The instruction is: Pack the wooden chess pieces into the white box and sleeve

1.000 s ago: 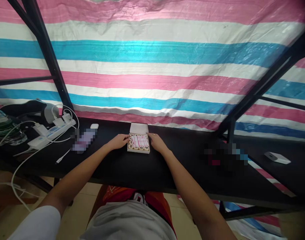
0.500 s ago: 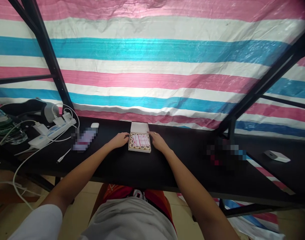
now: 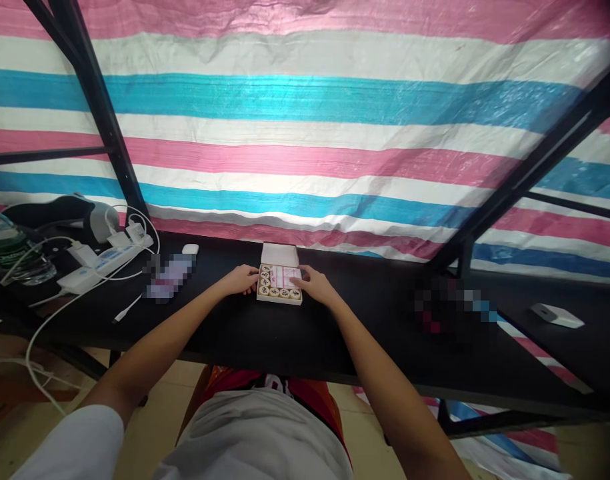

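An opened white box (image 3: 279, 300) of Chinese chess pieces sits on the black table, its lid (image 3: 279, 255) tipped back on the far side. Round pieces with dark characters (image 3: 265, 283) show along its left and near sides. A folded white sheet with pink lines (image 3: 283, 277) lies over the others. My left hand (image 3: 241, 280) grips the box's left wall, fingers bent. Reaching over the right wall, my right hand (image 3: 315, 284) has its thumb on the sheet's right edge; its other fingers are partly hidden.
Left of the box are a blurred phone (image 3: 169, 279), a small white case (image 3: 190, 249), a white cable (image 3: 127, 310), a power strip (image 3: 102, 270) with plugs, and a bottle (image 3: 22, 257). A blurred dark object (image 3: 449, 307) and a white adapter (image 3: 557, 315) lie to the right.
My right hand has come in over the box's right wall. The folded sheet has shifted right, baring more pieces on the left. My left hand stays at the box's left side.
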A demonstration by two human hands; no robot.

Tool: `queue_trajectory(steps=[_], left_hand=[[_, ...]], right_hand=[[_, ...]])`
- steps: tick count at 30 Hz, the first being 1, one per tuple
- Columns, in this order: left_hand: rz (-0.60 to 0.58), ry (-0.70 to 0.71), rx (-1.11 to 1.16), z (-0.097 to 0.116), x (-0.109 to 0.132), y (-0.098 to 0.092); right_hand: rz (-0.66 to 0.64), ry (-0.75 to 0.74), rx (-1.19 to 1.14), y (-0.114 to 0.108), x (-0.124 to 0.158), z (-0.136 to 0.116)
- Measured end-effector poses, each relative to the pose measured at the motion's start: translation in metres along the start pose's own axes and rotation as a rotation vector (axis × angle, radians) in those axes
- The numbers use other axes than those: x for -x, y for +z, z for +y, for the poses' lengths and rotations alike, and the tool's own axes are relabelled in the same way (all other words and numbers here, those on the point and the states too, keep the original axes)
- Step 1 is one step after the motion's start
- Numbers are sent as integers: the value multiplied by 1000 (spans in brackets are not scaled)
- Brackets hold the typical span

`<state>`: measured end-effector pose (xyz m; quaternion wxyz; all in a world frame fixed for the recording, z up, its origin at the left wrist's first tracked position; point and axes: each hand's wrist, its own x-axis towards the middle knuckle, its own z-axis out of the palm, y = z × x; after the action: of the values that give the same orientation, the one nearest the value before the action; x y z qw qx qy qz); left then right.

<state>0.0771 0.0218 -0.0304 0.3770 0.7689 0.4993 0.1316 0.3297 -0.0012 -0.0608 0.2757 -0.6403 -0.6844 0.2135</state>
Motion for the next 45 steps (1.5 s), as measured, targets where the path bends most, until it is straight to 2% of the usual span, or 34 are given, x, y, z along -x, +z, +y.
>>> queue_trajectory(steps=[3, 7, 9, 12, 14, 17, 21, 22, 24, 26, 28, 33, 38, 45], left_hand=[[-5, 8, -2, -1, -1, -1], [-3, 18, 1, -3, -2, -1], [-9, 25, -2, -4, -2, -1], [-19, 30, 2, -5, -2, -1], [-20, 34, -2, -5, -2, -1], [-18, 29, -17, -4, -1, -1], [-23, 34, -33, -1, 1, -1], [-24, 34, -37, -1, 2, -2], [-25, 30, -39, -1, 2, -2], [-23, 31, -38, -1, 2, -2], [-19, 39, -38, -1, 3, -2], [-17, 21, -53, 4, 5, -2], [-11, 19, -61, 3, 5, -2], [-16, 32, -63, -1, 2, -1]], right_hand=[[27, 44, -157, -2, -5, 7], [87, 135, -594, -9, -9, 19], [155, 152, -741, -14, -11, 27], [322, 156, -819, -23, -15, 40], [445, 147, -826, -27, -17, 48], [537, 126, -720, -29, -19, 56], [601, 39, -199, -28, -18, 54], [582, -11, -55, -26, -18, 51], [441, -104, 173, -20, -19, 46], [252, -147, 310, -13, -20, 41], [156, -160, 364, -7, -21, 39], [178, -145, 354, -11, -17, 46], [88, -44, 323, -17, -15, 51], [85, -103, 408, -9, -19, 46]])
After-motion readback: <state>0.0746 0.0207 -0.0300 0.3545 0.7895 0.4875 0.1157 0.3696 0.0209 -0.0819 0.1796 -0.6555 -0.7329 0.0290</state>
